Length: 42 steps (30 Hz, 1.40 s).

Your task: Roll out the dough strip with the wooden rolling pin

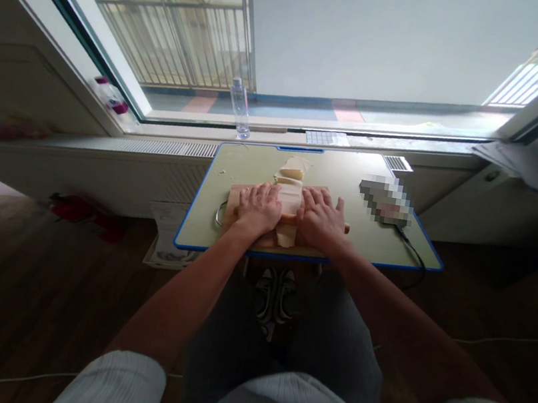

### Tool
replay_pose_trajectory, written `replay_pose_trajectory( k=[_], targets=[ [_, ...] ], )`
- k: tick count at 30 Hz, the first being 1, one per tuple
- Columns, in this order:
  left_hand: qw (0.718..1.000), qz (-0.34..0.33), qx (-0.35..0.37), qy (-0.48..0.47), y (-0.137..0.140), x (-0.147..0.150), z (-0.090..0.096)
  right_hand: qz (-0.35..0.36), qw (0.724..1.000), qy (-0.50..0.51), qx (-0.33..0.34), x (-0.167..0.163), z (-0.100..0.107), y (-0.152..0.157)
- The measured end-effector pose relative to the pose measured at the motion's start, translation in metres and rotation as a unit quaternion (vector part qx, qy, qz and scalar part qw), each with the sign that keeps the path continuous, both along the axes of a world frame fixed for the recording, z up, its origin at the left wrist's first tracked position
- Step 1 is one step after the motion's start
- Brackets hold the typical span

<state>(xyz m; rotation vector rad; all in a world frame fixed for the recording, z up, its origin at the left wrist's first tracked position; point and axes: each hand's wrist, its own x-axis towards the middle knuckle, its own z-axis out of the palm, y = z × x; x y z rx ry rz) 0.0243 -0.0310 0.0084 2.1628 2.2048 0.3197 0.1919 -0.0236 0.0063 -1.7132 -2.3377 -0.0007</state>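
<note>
A wooden rolling pin (pixel 289 219) lies crosswise over a wooden board (pixel 235 196) near the table's front edge. My left hand (pixel 260 208) presses on the pin's left part, its fingers stretched forward and its palm down. On the right part rests my right hand (pixel 320 217), also palm down, with its fingers spread; the pin's end sticks out beyond it. A pale strip of dough (pixel 290 198) runs between my hands and under the pin, and a short end shows on the near side. Beyond the board, its far part looks folded, with a yellowish piece (pixel 292 173) on top.
The pale green table (pixel 210 220) has a blue edge. A pixelated dark object (pixel 386 202) with a black cable (pixel 411 244) lies at right. A clear bottle (pixel 240 110) stands on the windowsill. A metal handle (pixel 219 213) sticks out at the board's left.
</note>
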Motion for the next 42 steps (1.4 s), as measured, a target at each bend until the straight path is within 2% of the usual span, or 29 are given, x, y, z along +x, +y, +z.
replay_pose_trajectory(
  k=[4,8,14,19,23,27,33,38,42],
  targets=[
    [0.999,-0.004,-0.038,-0.005,0.016,-0.002,0.003,-0.008,0.999,0.012,-0.030,-0.002,-0.001,0.014],
    [0.999,-0.012,-0.040,-0.011,0.036,-0.005,0.002,-0.024,0.998,0.014,-0.054,-0.003,0.000,0.030],
    [0.999,-0.009,-0.033,-0.030,0.067,-0.005,0.001,-0.043,0.998,0.031,-0.030,-0.008,0.003,0.062],
    [0.999,-0.006,-0.005,-0.032,0.094,-0.004,0.001,-0.060,0.997,0.032,-0.038,-0.011,0.001,0.093],
    [1.000,-0.008,-0.005,-0.030,0.103,-0.004,0.002,-0.068,0.997,0.032,-0.028,-0.012,-0.001,0.105],
    [0.999,-0.006,-0.021,-0.031,0.097,-0.003,0.000,-0.056,0.997,0.035,-0.046,-0.011,-0.001,0.099],
    [0.998,-0.005,-0.062,-0.026,0.075,-0.004,0.000,-0.067,0.994,0.014,-0.079,-0.009,0.002,0.072],
    [0.994,0.005,-0.110,-0.026,0.049,-0.002,0.006,-0.065,0.992,0.009,-0.108,-0.008,0.003,0.044],
    [0.995,0.006,-0.098,-0.007,0.022,0.000,0.006,-0.058,0.994,-0.002,-0.088,-0.006,0.000,0.018]
  ],
)
